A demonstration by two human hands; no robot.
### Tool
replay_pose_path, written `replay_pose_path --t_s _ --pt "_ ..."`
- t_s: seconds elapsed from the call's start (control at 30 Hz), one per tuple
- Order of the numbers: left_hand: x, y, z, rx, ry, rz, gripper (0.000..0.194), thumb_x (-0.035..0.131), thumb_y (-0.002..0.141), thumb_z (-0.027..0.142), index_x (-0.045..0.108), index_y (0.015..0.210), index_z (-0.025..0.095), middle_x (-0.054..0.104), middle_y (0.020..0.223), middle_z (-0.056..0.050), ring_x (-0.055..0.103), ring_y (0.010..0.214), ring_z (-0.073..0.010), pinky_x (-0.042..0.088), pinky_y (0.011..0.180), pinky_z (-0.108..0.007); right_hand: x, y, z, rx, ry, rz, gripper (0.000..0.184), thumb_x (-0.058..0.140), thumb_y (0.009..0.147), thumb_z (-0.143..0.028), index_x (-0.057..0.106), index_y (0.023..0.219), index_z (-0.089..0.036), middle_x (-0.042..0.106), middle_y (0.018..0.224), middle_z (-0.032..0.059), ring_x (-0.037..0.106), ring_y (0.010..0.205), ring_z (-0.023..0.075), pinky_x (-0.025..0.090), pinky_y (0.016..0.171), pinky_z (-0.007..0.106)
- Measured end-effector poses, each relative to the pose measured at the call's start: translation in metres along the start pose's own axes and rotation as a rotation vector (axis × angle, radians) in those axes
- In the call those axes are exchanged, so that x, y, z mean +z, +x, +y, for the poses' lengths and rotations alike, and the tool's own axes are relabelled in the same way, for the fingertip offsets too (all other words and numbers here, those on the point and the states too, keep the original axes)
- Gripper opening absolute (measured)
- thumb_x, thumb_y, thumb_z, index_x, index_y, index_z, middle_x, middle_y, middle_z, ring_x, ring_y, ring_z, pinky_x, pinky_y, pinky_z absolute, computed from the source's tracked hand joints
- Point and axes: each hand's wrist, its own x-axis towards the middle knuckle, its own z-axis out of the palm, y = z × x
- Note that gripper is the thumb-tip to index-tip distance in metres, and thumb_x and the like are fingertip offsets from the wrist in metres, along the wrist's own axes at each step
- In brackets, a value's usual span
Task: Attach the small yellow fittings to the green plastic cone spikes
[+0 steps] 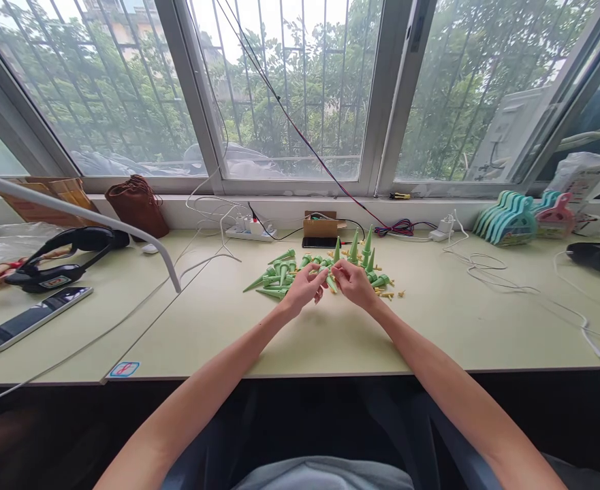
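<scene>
My left hand (306, 286) and my right hand (355, 283) meet above the table, fingers closed in a pinch. Between them is a green plastic spike (332, 283), its narrow end tilted down; the fingers hide much of it. Whether a small yellow piece is also in my right fingers cannot be made out. Loose green cone-shaped spikes (282, 271) lie in a pile behind and left of my left hand. Beyond my right hand, a few spikes (353, 246) stand point up. Small yellow plastic pieces (387, 295) are scattered beside my right hand.
Behind the pile are a small cardboard box (321, 223) and a dark phone (321, 242). A power strip (251, 233) and cables line the sill. Headphones (65, 257) and another phone (28, 320) lie left; teal hangers (508, 219) stand right. A white curved bar (90, 221) crosses the left side.
</scene>
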Motion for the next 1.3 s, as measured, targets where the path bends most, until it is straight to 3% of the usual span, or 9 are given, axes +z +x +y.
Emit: replay_pose_path --t_s 0.17,0.4,0.67,0.83,1.03,1.2,1.3 --pt "0.0 0.0 -0.006 0.166 0.175 0.046 0.039 0.062 0.082 0.052 0.047 0.1 0.02 0.048 0.062 0.007 0.047 0.043 -0.0077 0.037 0.038 -0.02 0.0 0.0 0.003 0.01 0.016 -0.001 0.03 0.046 0.094 -0.046 0.049 0.076 -0.021 0.047 0.053 -0.0038 0.039 0.046 0.0115 0.031 0.048 0.025" --pt "-0.002 0.002 -0.013 0.393 0.447 0.13 0.023 0.059 0.086 0.035 0.052 0.103 0.022 0.055 0.085 0.0 0.053 0.056 -0.0069 0.045 0.052 -0.02 0.0 0.0 0.001 0.03 0.001 0.001 0.032 0.045 0.094 -0.048 0.048 0.075 -0.022 0.047 0.052 -0.003 0.04 0.046 0.0119 0.031 0.048 0.025" --pt "-0.001 0.0 -0.012 0.501 0.553 0.128 0.025 0.055 0.086 0.024 0.048 0.11 0.023 0.055 0.096 -0.001 0.045 0.053 -0.0044 0.04 0.053 -0.019 -0.001 0.0 -0.005 0.043 -0.008 -0.005 0.037 0.043 0.094 -0.049 0.044 0.069 -0.022 0.045 0.05 -0.0031 0.039 0.045 0.012 0.032 0.048 0.026" --pt "0.002 -0.004 -0.007 0.437 0.5 0.127 0.031 0.057 0.086 0.028 0.047 0.115 0.024 0.056 0.098 -0.002 0.047 0.054 -0.0047 0.04 0.053 -0.019 0.0 0.0 -0.005 0.049 -0.018 0.007 0.038 0.043 0.094 -0.051 0.046 0.07 -0.022 0.044 0.049 -0.003 0.039 0.046 0.0124 0.032 0.048 0.026" --pt "0.006 -0.006 0.0 0.27 0.274 0.107 0.052 0.071 0.077 0.043 0.046 0.118 0.024 0.054 0.111 -0.006 0.051 0.053 -0.0029 0.042 0.05 -0.019 0.002 -0.001 -0.003 0.047 -0.025 0.022 0.036 0.044 0.094 -0.05 0.049 0.073 -0.022 0.044 0.049 -0.0034 0.039 0.046 0.0125 0.031 0.048 0.026" --pt "0.002 0.001 0.003 0.108 -0.019 0.186 0.041 0.057 0.085 0.057 0.045 0.099 0.021 0.047 0.066 0.006 0.037 0.04 -0.0047 0.034 0.038 -0.019 0.002 -0.001 -0.001 0.03 0.017 0.038 0.034 0.044 0.095 -0.049 0.049 0.075 -0.021 0.045 0.052 -0.0035 0.038 0.046 0.0115 0.03 0.048 0.025" --pt "0.0 0.003 0.003 -0.044 -0.171 0.118 0.038 0.053 0.087 0.057 0.043 0.093 0.021 0.045 0.056 0.007 0.034 0.038 -0.0059 0.034 0.037 -0.02 0.002 -0.001 -0.002 0.015 0.026 0.027 0.035 0.044 0.095 -0.049 0.049 0.074 -0.021 0.045 0.052 -0.0036 0.038 0.047 0.0112 0.031 0.048 0.025"
